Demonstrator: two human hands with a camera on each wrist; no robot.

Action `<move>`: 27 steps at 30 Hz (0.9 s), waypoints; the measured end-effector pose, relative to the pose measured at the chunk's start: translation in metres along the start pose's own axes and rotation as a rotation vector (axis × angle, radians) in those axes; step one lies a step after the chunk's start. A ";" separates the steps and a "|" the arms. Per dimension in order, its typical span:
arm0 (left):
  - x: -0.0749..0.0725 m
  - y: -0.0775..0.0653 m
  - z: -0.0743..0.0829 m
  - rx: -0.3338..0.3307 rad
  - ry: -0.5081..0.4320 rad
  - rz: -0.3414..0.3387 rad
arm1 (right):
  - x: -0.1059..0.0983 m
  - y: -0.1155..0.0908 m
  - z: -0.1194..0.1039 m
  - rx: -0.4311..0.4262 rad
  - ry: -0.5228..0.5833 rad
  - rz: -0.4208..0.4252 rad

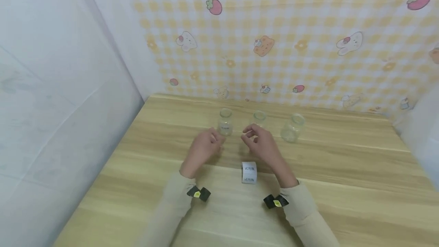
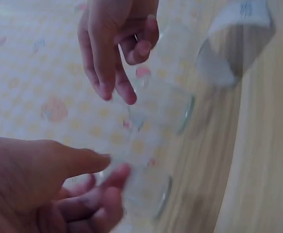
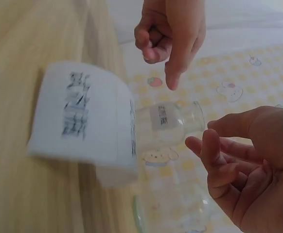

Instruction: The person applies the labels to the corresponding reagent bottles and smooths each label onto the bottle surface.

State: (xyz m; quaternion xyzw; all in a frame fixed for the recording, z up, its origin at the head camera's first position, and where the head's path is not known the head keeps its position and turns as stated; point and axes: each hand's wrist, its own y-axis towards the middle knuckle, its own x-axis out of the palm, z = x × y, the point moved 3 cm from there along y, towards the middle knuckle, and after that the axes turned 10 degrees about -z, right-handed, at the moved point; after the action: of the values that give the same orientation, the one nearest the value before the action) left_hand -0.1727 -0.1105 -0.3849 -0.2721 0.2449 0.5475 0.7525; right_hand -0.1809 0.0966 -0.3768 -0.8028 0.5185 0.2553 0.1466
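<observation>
My left hand (image 1: 205,145) hovers just in front of a small clear glass jar (image 1: 226,117) that bears a white printed label. Its fingers are loosely bent, with no object visible in them. My right hand (image 1: 263,144) is nearest to the middle glass jar (image 1: 259,116), which it partly hides in the head view. In the right wrist view, the right thumb and fingers (image 3: 236,121) are apart and hold nothing. Between the forearms, a curled roll of white labels (image 1: 249,173) with dark printing stands on the table. The left wrist view is blurred.
A third glass jar (image 1: 292,128), with no label visible, stands to the right of the others. The wood-grain table (image 1: 343,163) meets a yellow checked cloth (image 1: 308,60) at the back. A pale wall (image 1: 68,68) rises along the left side.
</observation>
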 end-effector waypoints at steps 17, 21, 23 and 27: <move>0.047 -0.017 0.044 0.085 -0.034 -0.320 | -0.007 -0.064 0.023 0.122 0.023 -0.136; 0.035 -0.028 0.060 0.164 -0.043 -0.262 | -0.019 -0.071 0.005 0.107 0.059 -0.115; 0.024 -0.036 0.074 0.208 -0.055 -0.210 | -0.029 -0.078 -0.008 0.103 0.068 -0.082; 0.002 -0.055 0.102 0.277 -0.117 -0.112 | -0.048 -0.095 -0.034 0.078 0.113 -0.033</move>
State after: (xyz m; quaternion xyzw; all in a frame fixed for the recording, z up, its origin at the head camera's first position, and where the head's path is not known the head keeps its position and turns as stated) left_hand -0.1125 -0.0536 -0.3041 -0.1464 0.2582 0.4805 0.8252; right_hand -0.1016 0.1556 -0.3241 -0.8179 0.5224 0.1868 0.1526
